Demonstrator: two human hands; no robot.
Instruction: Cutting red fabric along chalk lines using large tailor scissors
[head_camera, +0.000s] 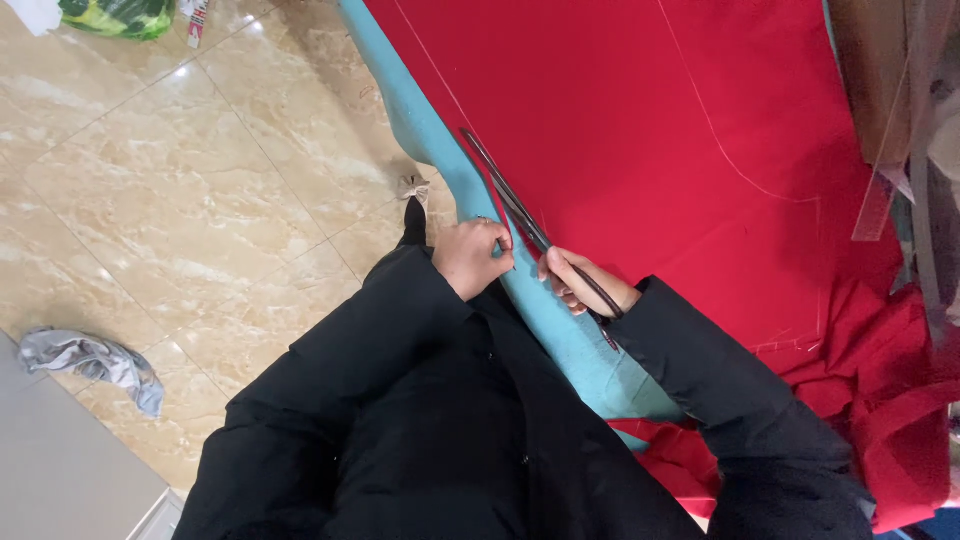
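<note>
Red fabric (640, 120): it lies spread flat over the table, reaching the turquoise table edge (440, 150), with pale chalk lines (715, 130) curving across it. It looks soft and light, so expect it to shift or ripple unless you press it down.
Scissors (505, 190): long, dark, slim blades lie along the cloth's left border, tips pointing away from you. They look stiff and fairly heavy for a hand tool; your grip belongs at the handles, near your body.
Right hand (580, 285): your fingers are closed round the scissor handles, just inside the table edge.
Left hand (475, 258): it is curled narrow at the table edge, fingertips pinched where the cloth border meets it; whether you are nipping cloth or only the edge, you cannot tell.
Where to hold the cloth: flat palm close beside the blades, judging by how limp it looks; a pinch at the border lifts only a thin layer.
Heap of red cloth (890, 400): it hangs bunched off the right side and may drag.
Floor (180, 180): glossy tile, with a grey rag (95, 360) lying on it.
</note>
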